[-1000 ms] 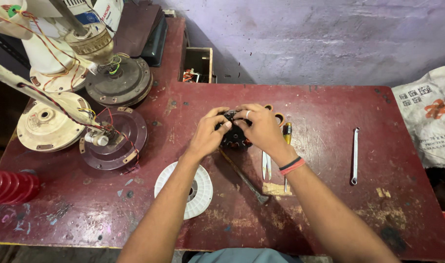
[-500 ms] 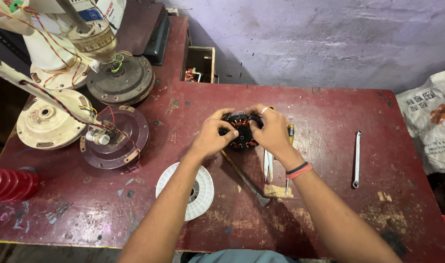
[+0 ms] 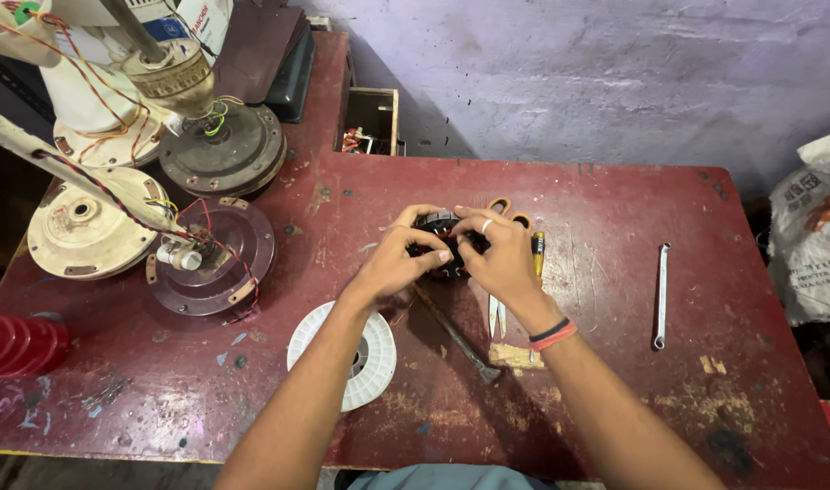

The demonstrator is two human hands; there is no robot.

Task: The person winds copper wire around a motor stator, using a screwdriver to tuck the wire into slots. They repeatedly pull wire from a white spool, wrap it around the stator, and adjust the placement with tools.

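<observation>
Both hands, the left hand (image 3: 392, 263) and right hand (image 3: 501, 259), are closing their fingers around the dark wound motor stator (image 3: 444, 238) mid-table (image 3: 614, 209), seemingly mid-job, with the scissors (image 3: 498, 313) lying untouched.

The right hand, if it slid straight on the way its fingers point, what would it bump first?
Probably the left hand: the right hand points left across the dark round motor part both hands grip.

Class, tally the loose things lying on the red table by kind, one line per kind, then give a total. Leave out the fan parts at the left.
Stator held in both hands: 1
White spool: 1
Spanner: 1
Scissors: 1
Screwdriver: 1
Hammer: 1
Total: 6
</observation>
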